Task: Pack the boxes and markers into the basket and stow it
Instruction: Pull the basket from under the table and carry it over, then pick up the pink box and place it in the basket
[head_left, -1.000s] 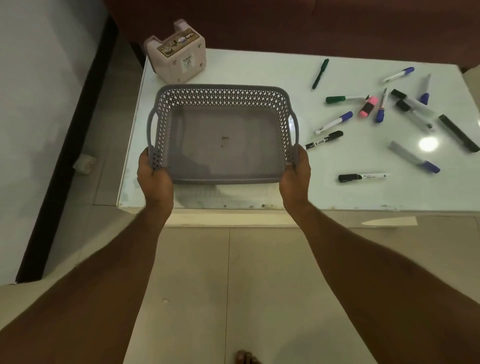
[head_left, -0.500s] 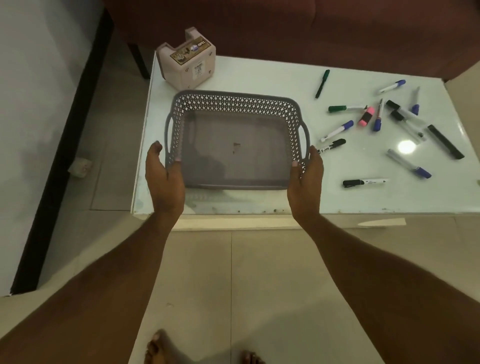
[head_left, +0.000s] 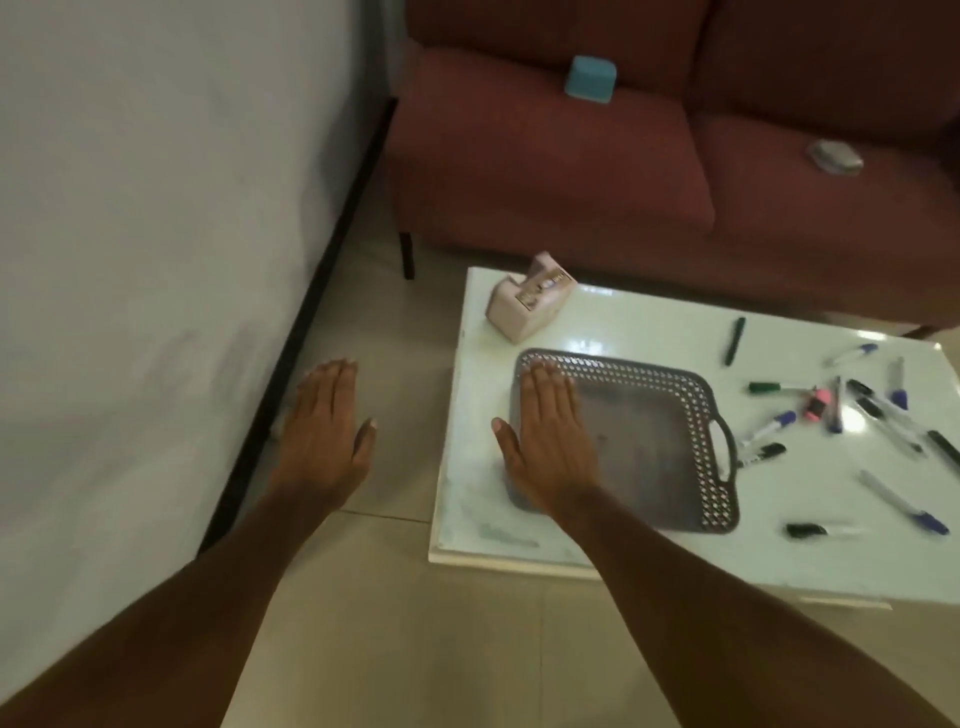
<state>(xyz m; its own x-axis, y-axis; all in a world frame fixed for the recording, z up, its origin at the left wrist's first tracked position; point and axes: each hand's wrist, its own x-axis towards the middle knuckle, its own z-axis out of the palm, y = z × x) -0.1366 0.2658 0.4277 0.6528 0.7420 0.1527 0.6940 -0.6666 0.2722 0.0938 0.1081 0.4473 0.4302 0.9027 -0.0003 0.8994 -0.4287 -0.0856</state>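
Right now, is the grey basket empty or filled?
Empty: the basket shows a bare floor; the markers lie on the table.

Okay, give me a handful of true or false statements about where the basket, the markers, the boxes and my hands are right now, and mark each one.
1. The grey basket sits on the white table with nothing in it. True.
2. The right hand grips a marker. False: it is open and flat over the basket's left side, holding nothing.
3. The markers lie scattered on the table to the right of the basket. True.
4. The pink box is inside the basket. False: it stands on the table's far left corner, outside the basket.
5. The left hand rests on the table. False: it is open over the floor, left of the table.
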